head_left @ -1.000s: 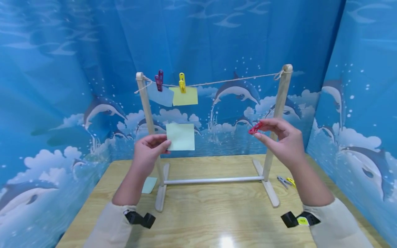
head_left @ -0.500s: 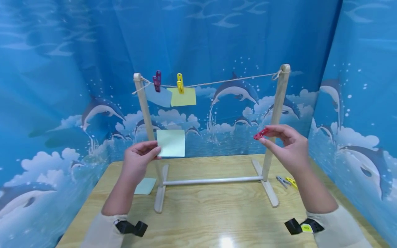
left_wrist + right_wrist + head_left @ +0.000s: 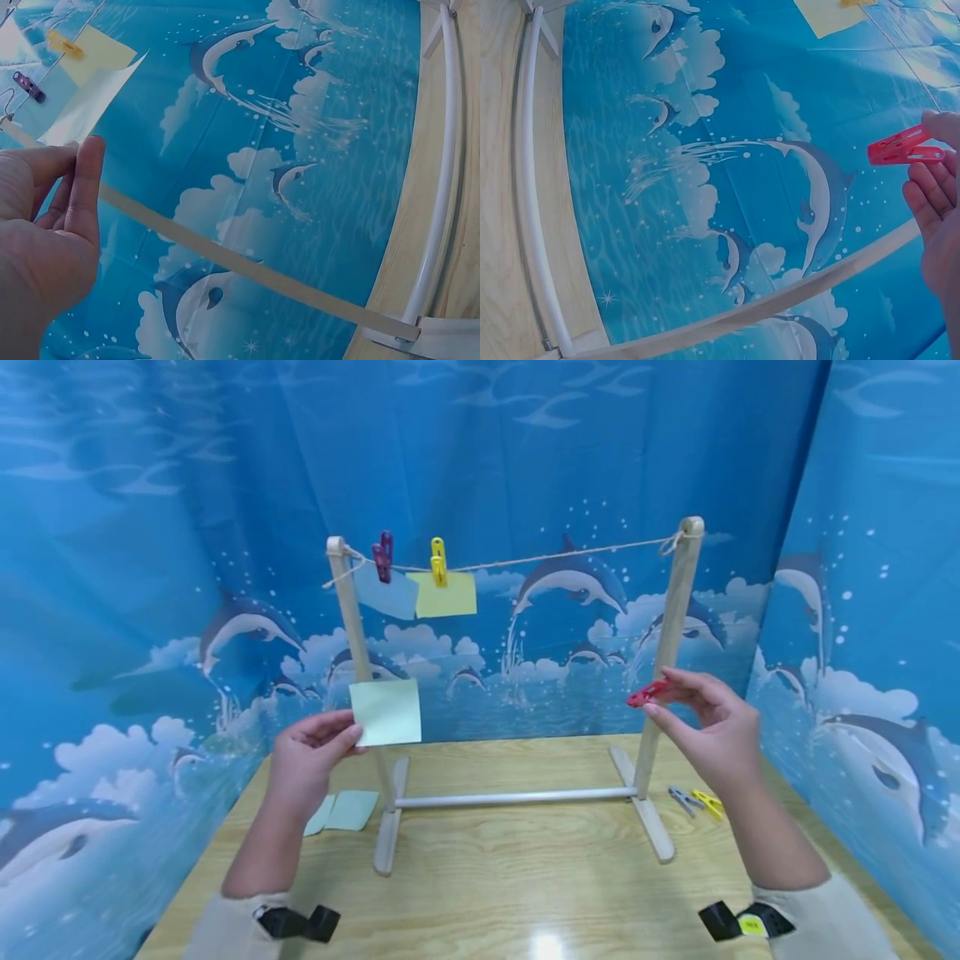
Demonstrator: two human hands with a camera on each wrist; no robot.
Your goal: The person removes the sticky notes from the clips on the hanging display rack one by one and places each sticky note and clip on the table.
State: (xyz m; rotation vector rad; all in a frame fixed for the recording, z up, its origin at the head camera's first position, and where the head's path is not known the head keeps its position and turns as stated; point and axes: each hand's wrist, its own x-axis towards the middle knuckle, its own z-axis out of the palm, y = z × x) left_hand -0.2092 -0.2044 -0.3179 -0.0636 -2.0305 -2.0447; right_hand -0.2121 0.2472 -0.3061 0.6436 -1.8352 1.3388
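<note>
In the head view my left hand [image 3: 311,760] pinches a pale green square of paper [image 3: 386,713] by its left edge, in front of the left post. The left wrist view shows this paper slightly curved, above the thumb and fingertips. My right hand [image 3: 712,727] holds a red clothespin [image 3: 648,693] between thumb and fingers, near the right post. From the string [image 3: 525,560] hang a blue paper [image 3: 386,594] under a dark red clothespin [image 3: 383,558] and a yellow paper [image 3: 446,596] under a yellow clothespin [image 3: 438,562].
A wooden rack with a left post [image 3: 349,618], a right post [image 3: 678,602] and a white bottom bar [image 3: 517,797] stands on the table [image 3: 517,877]. Pale green papers [image 3: 351,811] lie left of it. A grey clothespin [image 3: 686,801] and a yellow clothespin [image 3: 708,804] lie at right.
My left hand has moved left and slightly down with the pale green paper, uncovering more paper on the table. My right hand has moved right and down with the red clothespin.
</note>
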